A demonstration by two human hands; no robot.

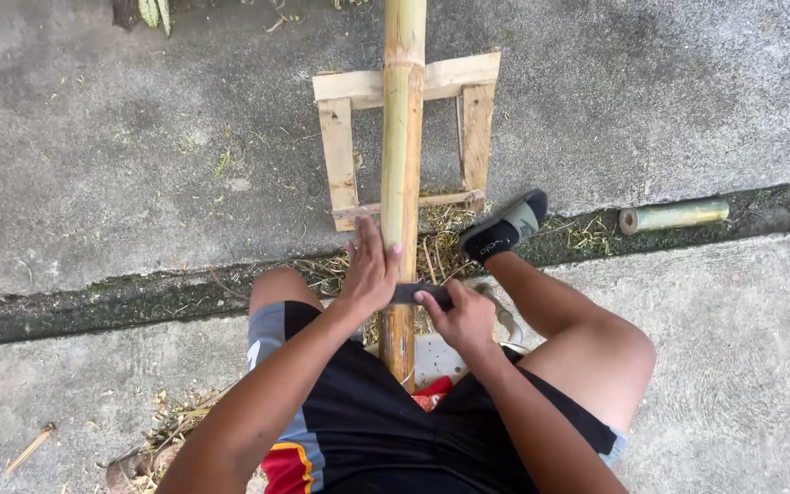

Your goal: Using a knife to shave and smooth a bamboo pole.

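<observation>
Straddling long bamboo pole (401,174), lying lengthwise over wooden frame (406,137) on concrete ground (121,137). Left hand (369,272) pressed flat against pole's side, fingers spread, not closed. Right hand (464,317) clenched on dark blade (413,293) laid across pole. Short bamboo offcut (674,216) well apart in mossy gutter (93,306), shavings (436,242) underfoot, open slab either side

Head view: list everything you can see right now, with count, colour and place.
Bamboo pole: one, yellow-green, running up the middle, resting on the frame.
Wooden frame: one, pale, on the concrete under the pole.
Blade tool: one, dark, lying across the pole.
Bamboo offcut: one, green, in the gutter at right.
Shavings: scattered, straw-coloured, along the gutter.
Sandal: one, black.
Left hand: on the pole and blade.
Right hand: gripping the blade tool.
</observation>
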